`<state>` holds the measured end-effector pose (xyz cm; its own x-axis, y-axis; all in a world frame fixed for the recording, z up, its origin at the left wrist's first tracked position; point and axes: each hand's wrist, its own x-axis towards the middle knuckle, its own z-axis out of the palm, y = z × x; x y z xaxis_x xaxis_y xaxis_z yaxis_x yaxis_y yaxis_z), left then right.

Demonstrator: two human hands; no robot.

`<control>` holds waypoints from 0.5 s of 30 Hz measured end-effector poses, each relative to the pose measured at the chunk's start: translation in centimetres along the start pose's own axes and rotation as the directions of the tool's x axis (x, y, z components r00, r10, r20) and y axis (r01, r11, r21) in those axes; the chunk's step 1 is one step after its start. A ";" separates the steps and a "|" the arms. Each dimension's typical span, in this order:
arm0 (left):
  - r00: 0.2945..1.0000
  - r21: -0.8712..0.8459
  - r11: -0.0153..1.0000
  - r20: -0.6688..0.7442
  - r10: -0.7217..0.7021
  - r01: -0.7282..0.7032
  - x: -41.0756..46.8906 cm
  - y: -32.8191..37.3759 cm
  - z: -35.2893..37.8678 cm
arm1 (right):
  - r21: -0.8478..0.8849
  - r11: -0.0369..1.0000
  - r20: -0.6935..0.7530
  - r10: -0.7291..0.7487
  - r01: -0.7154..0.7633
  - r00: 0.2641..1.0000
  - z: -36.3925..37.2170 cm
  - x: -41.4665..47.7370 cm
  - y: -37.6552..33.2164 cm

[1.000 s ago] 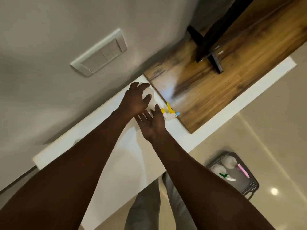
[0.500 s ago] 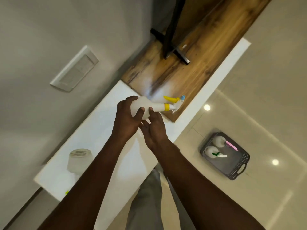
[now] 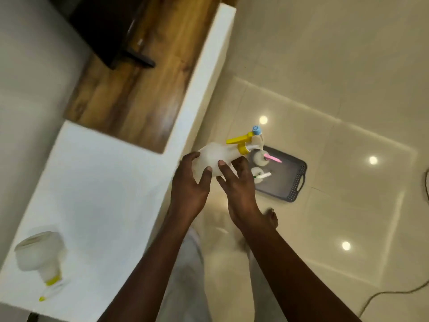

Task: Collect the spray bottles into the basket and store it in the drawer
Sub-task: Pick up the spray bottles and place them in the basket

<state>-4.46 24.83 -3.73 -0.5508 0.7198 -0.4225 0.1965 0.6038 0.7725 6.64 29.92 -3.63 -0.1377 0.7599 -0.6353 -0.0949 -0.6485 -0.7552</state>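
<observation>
- Glossy cream floor tiles (image 3: 325, 89) fill the right side of the view, and a white worktop (image 3: 104, 194) with a wood-grain inset runs along the left.
- Both hands carry a translucent white spray bottle (image 3: 216, 156) with a yellow trigger and collar and a pale blue nozzle cap, tipped with its head away from the person, out past the worktop edge and above the floor.
- Left hand (image 3: 189, 184) wraps the bottle's round body from the left, and the right hand (image 3: 236, 182) presses it from the right with fingers spread; both are closed on the body.
- Grey plastic basket (image 3: 292, 180) sits on the floor just beyond the hands, holding two bottles, one with a pink trigger (image 3: 262, 158) and one with a green trigger (image 3: 258, 175).
- Another bottle with a yellow collar (image 3: 39, 254) lies on its side at the near end of the worktop.
- Judged by its look, the held bottle is thin, smooth plastic: light, a little squeezable, likely slippery. The broad body or the neck under the collar seems the safest hold, while the trigger looks apt to pivot or spray.
</observation>
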 end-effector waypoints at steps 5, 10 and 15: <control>0.998 0.047 0.999 0.058 -0.012 0.009 -4.1 3.5 11.5 | -0.131 0.990 -0.116 -0.058 0.043 0.992 -12.1 1.1 -2.2; 0.991 -0.012 0.998 0.116 -0.067 0.069 -6.8 5.2 22.8 | -0.277 0.961 -0.161 -0.061 0.014 0.985 -23.1 3.5 -2.9; 0.958 -0.172 0.950 0.170 -0.233 0.261 -7.7 4.4 33.4 | -0.335 0.942 -0.209 -0.090 0.015 0.974 -32.3 7.6 -1.6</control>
<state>27.75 33.39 -12.90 -0.4351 0.6072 -0.6649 -0.0967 0.7026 0.7050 37.60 38.18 -12.50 0.0804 0.8074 -0.5845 0.2392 -0.5849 -0.7750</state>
